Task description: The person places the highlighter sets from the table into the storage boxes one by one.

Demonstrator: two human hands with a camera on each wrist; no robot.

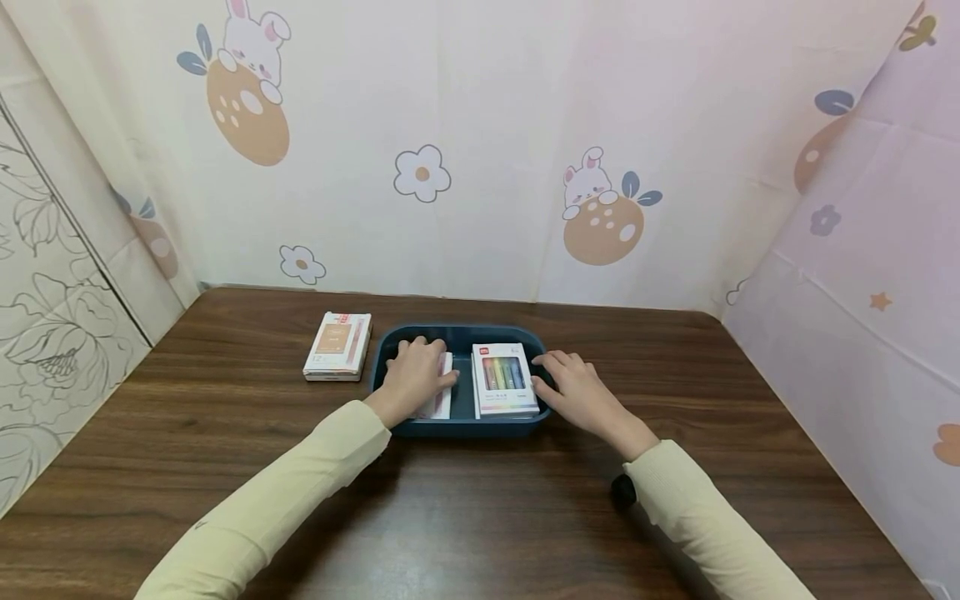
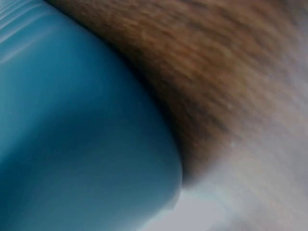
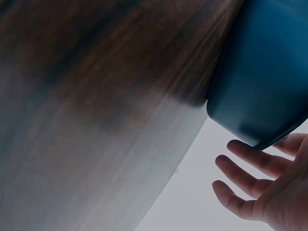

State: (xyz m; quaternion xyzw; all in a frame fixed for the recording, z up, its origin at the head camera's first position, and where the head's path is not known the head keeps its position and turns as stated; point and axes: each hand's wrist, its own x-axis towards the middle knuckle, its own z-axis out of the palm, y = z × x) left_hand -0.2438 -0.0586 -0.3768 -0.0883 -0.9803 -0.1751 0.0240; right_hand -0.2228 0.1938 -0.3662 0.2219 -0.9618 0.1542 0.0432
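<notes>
A dark blue tray [image 1: 471, 428] stands on the table, with boxes lying in it. My left hand [image 1: 408, 379] reaches into its left part and grips a white-and-pink box [image 1: 444, 404], fingers bent over it and thumb at its right edge; the hand hides most of that box. In the tray's right part lies a white box with coloured sticks pictured on it [image 1: 504, 379]. My right hand [image 1: 581, 392] is at the tray's right end, thumb and forefinger beside that box. In the right wrist view, its fingers [image 3: 240, 175] are spread loosely near the tray's rim.
Left of the tray, a white box with a tan panel [image 1: 335, 346] lies on the brown wood-grain table [image 1: 480, 517]. A patterned curtain [image 1: 495, 225] hangs behind the table's far edge, and another curtain stands along the right side. A small black object [image 1: 622, 492] sits at the right cuff.
</notes>
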